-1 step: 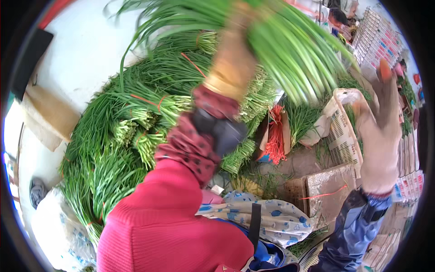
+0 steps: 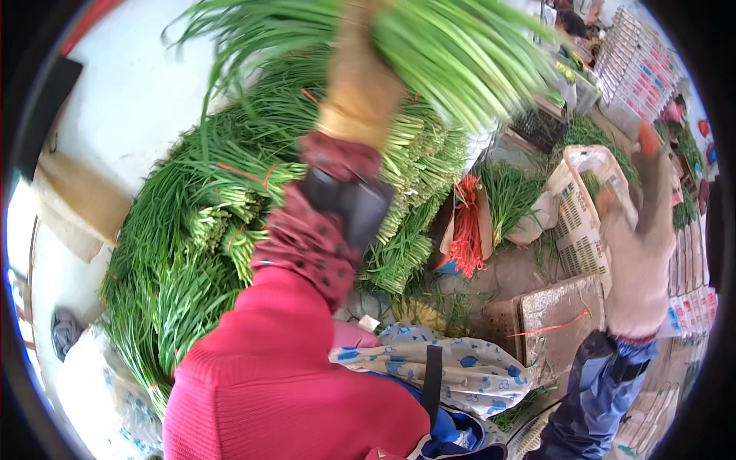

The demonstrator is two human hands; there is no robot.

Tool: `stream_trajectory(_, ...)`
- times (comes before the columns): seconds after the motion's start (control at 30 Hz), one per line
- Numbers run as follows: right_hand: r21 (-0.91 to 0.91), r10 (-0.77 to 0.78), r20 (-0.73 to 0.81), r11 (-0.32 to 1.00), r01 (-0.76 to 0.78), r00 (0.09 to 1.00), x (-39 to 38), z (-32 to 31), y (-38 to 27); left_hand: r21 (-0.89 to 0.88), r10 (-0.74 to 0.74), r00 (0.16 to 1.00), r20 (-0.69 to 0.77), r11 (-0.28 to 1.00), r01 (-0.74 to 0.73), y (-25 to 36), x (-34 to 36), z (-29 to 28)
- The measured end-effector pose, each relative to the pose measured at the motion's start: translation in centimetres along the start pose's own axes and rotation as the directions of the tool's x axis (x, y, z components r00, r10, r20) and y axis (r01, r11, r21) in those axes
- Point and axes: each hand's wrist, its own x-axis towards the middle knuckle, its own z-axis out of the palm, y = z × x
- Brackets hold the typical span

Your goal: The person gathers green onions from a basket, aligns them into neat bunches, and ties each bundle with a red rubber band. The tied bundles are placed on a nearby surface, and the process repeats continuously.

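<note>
A loose bunch of garlic chives (image 2: 460, 65) is held aloft in my left hand (image 2: 362, 73), its pale stems pointing right and its leaves hanging left. The brown-gloved hand is smeared by motion, and its fingers are partly hidden. Below lies a big heap of tied chive bunches (image 2: 172, 192), some with red ties around them. My right hand (image 2: 638, 238), in a pale glove with orange fingertips, is raised at the right with its fingers apart and nothing in it. Behind and beside that hand stands a cream plastic basket (image 2: 571, 230) with greens inside.
Red ties (image 2: 465, 230) hang in a bundle near a small pile of chives (image 2: 510, 192). A worn box-like block (image 2: 563, 307) with a red tie on top sits before me. At the back are a dark crate (image 2: 539, 126) and stacked white trays (image 2: 635, 65). A plastic bag (image 2: 96, 383) lies left.
My left hand has swung left with the chives, uncovering the dark crate and more stems of the heap. My right hand has shifted slightly down and left.
</note>
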Motion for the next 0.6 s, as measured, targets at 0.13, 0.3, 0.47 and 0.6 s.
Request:
stream_trajectory(0.13,-0.214,0.579,-0.112,0.779,-0.589,0.807,-7.3,-1.1,5.4,0.806,0.409,0.900,-0.151,0.578,-0.128,8.1,7.6,-17.2)
stream_trajectory(0.3,-0.578,0.838,-0.253,0.269,-0.770,0.483,-23.3,-9.5,6.3,0.830,0.076,0.986,-0.147,-0.533,0.164,7.7,8.1,-38.2)
stream_trajectory(0.47,-0.426,0.790,-0.613,-0.336,-0.840,-0.005,-41.6,-15.4,-2.2,0.615,-0.084,0.957,-0.278,-0.781,0.110,-0.1,6.1,-47.3)
stream_trajectory(0.6,-0.063,0.611,-0.677,-0.602,-0.796,-0.409,-50.9,-17.1,-8.5,0.551,-0.107,0.956,-0.273,-0.832,0.064,-2.5,7.4,-45.7)
